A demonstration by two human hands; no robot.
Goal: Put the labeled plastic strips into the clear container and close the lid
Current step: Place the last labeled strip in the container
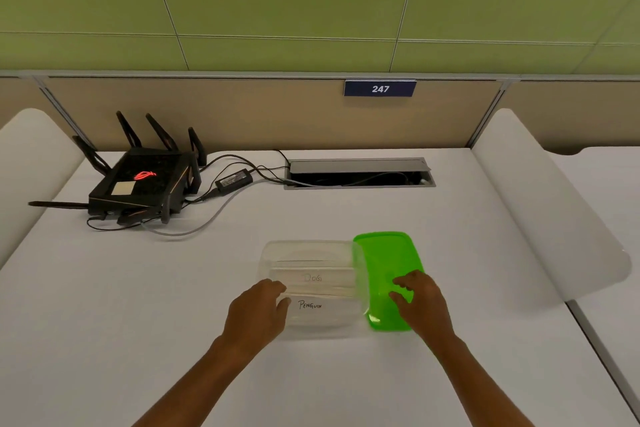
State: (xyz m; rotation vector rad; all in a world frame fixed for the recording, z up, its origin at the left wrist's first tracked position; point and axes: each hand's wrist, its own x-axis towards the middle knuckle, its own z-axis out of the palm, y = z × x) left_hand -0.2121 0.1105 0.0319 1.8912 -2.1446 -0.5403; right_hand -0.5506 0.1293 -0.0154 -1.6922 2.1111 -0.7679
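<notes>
In the head view, a clear container sits on the white table just below the middle of the frame, its mouth uncovered. Inside it lie labeled plastic strips: one marked DOG toward the container's upper half and one marked PENGUIN below it, nearer the bottom edge. At least one more clear strip seems to lie above DOG, though its writing cannot be read. A green lid lies just right of the container, its left edge overlapping the container's right rim. The left hand comes in from the bottom of the frame and rests at the container's left rim, thumb and fingers curled around that edge beside the PENGUIN strip. The right hand rests on the lower right part of the lid, fingers bent and spread, tips pressing down on its surface; whether the thumb hooks under the lid's edge cannot be told. In the upper left of the frame stands a black router with antennas and a red glowing logo, cables running to a power adapter and on into a cable hatch at upper centre. A blue sign reading 247 is fixed to the beige partition above.
</notes>
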